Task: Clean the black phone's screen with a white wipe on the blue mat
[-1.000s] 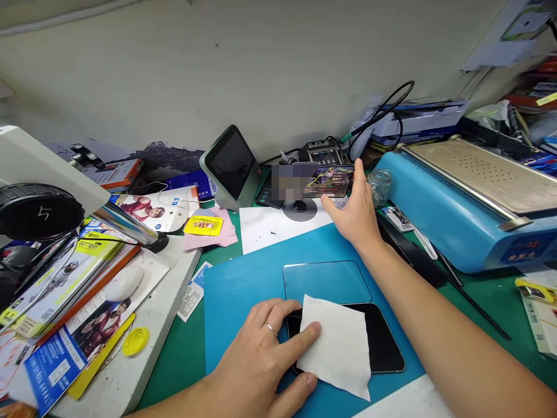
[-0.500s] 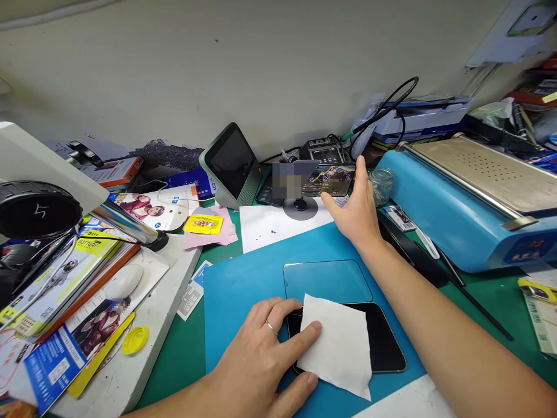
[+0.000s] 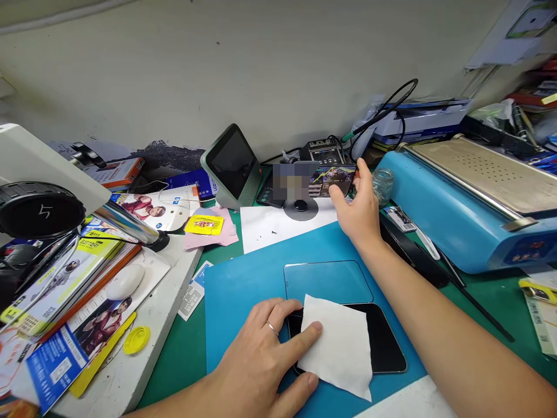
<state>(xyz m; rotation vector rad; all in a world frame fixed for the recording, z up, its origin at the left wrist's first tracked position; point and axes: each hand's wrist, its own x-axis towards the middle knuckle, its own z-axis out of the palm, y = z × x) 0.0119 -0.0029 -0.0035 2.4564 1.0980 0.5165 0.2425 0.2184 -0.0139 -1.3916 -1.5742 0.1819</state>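
The left hand [image 3: 261,354] lies flat, grip released, pressing a white wipe [image 3: 339,342] onto the dark phone [image 3: 385,342] near the front edge of the blue mat [image 3: 243,284]. The right hand [image 3: 359,212] pinches the right end of the lit phone [image 3: 326,177] on its stand [image 3: 300,207], a glass jar [image 3: 382,184] just beside it. Open mat lies between the hands.

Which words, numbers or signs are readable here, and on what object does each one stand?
"BATTERY": yellow-green box, left side, barely legible.
"5"-like sign: black round knob.
Unreadable, too small or blurred: yellow packet, screen of the phone on the stand, panel of the blue machine, printed booklets.
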